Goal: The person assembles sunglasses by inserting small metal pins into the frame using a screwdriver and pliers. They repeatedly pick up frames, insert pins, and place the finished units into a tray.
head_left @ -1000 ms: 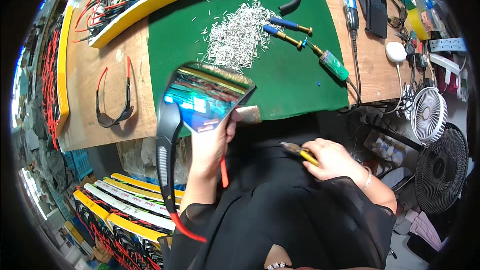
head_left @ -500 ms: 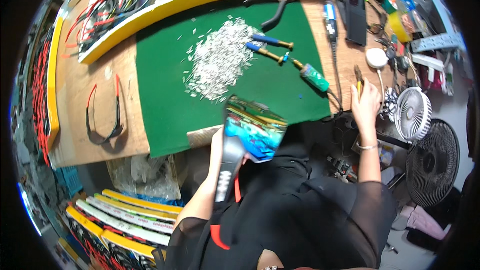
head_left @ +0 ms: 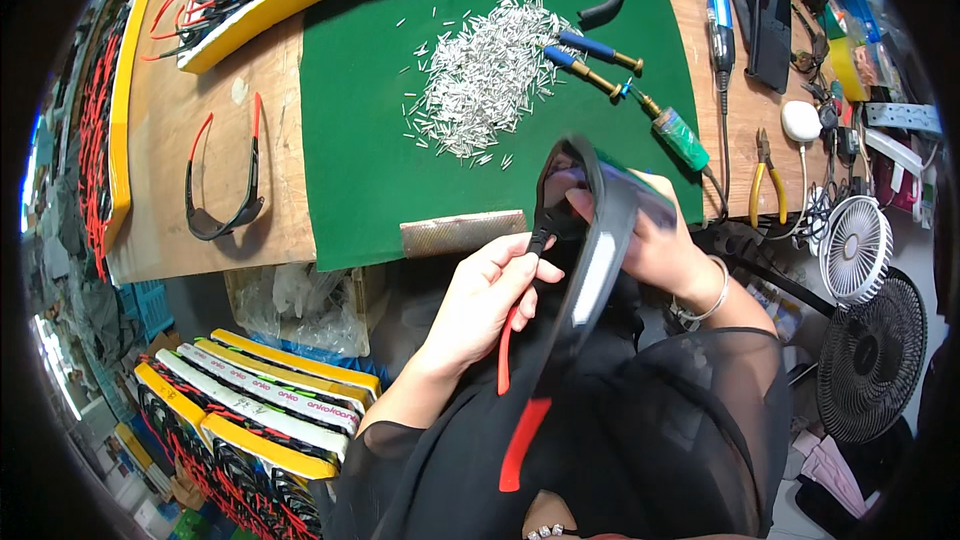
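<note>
Above my lap, in front of the bench's near edge, I hold a pair of black sunglasses (head_left: 590,280) with red temple tips. My left hand (head_left: 475,305) pinches one temple near its hinge. My right hand (head_left: 665,245) grips the front around the lens, its fingers partly hidden behind the frame. A second pair of sunglasses (head_left: 222,222) lies on the wood at the left. On the green mat (head_left: 370,180) is a heap of small silvery pins (head_left: 485,80). Yellow-handled pliers (head_left: 766,185) rest on the wood beyond my right hand.
Two blue-handled tools (head_left: 590,70) and a corded green-handled tool (head_left: 680,138) lie right of the heap. A ridged metal strip (head_left: 462,235) lies at the mat's near edge. Trays of glasses (head_left: 270,390) stand at the lower left. Fans (head_left: 858,250) stand at the right.
My right hand has let go of the pliers, leaving them on the bench, and has come left onto the sunglasses. The sunglasses have turned, and my left hand now holds a temple. The view has shifted.
</note>
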Demonstrator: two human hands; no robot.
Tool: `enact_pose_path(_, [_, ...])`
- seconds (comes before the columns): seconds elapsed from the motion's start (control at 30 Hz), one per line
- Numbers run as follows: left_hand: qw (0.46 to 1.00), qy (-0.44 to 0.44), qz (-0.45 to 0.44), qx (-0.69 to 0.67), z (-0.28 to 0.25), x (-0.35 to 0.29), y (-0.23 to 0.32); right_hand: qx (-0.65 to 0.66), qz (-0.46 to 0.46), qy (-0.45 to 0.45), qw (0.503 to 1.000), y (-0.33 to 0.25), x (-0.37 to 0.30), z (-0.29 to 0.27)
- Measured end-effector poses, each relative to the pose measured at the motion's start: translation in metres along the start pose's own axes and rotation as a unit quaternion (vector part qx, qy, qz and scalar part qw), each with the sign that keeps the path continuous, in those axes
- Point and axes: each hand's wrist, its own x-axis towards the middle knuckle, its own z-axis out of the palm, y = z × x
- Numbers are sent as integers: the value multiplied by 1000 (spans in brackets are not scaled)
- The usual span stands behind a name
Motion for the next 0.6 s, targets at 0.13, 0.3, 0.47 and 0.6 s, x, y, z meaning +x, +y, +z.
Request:
enact_pose_path(0.13, [999, 44, -6, -8, 10, 1, 0, 96, 183, -55, 977, -12, 5, 2])
enact_pose_path(0.3, [998, 46, 29, 33, 9, 5, -11, 73, 205, -25, 976, -5, 0, 7])
enact_pose_path(0.47, [999, 47, -1, 9, 7, 7, -12, 108, 267, -41, 957, -6, 0, 6])
enact_pose_path(0.6, [998, 56, -20, 6, 7, 9, -10, 114, 236, -48, 964, -5, -3, 8])
